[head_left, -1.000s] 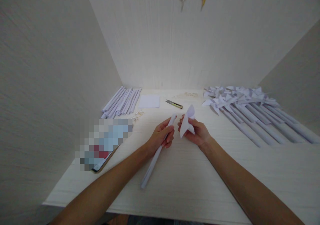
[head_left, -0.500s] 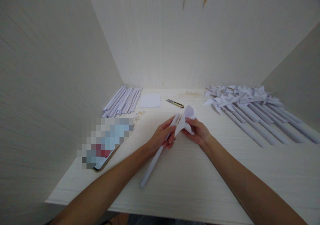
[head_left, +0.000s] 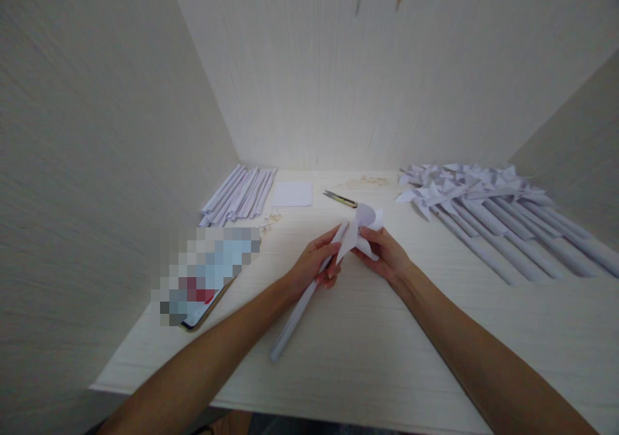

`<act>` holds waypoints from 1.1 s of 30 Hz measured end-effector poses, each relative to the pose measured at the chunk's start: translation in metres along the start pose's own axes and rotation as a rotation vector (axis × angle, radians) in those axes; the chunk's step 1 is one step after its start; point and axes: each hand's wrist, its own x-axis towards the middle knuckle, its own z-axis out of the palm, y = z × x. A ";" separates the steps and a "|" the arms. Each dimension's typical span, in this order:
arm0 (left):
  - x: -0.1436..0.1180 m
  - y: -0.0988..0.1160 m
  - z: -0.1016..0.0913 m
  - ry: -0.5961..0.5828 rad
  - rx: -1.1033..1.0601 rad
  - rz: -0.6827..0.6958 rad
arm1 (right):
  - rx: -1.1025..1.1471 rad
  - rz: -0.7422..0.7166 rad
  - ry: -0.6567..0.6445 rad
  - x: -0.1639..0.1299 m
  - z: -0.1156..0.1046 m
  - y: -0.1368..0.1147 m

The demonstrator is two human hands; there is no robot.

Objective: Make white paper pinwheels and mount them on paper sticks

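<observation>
- Pale wood-grain desk (head_left: 367, 351) boxed in by 3 plain walls; near edge bare except for both forearms.
- Left hand (head_left: 314, 266): grip closed round a paper tube (head_left: 294, 319), upper end raised toward the middle, lower end resting on the desk.
- Right hand (head_left: 387, 254): fingers pinch a folded paper head (head_left: 362, 223), touching the tube's tip.
- Risk, as I judge it: the thin folds could crease or tear if squeezed hard, and the head could slip off the tip if the tube wobbles.
- Left, a blurred phone (head_left: 206, 274); just beyond it, small scraps (head_left: 271, 219).
- Farther back: tube pile (head_left: 239, 196) at left, blank sheet (head_left: 291, 194), snips (head_left: 341, 198) behind the hands.
- Right, finished pinwheels (head_left: 483, 209) lie in a row, well apart; nothing blocks the hands.
</observation>
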 end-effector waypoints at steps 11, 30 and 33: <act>0.000 -0.002 -0.001 0.086 0.145 0.073 | 0.000 0.018 0.005 0.000 -0.005 0.000; 0.001 -0.003 0.003 0.223 0.131 0.120 | -0.009 0.083 -0.091 0.000 -0.011 0.000; 0.001 -0.002 0.004 0.231 0.143 0.117 | -0.018 0.075 -0.079 0.000 -0.008 -0.001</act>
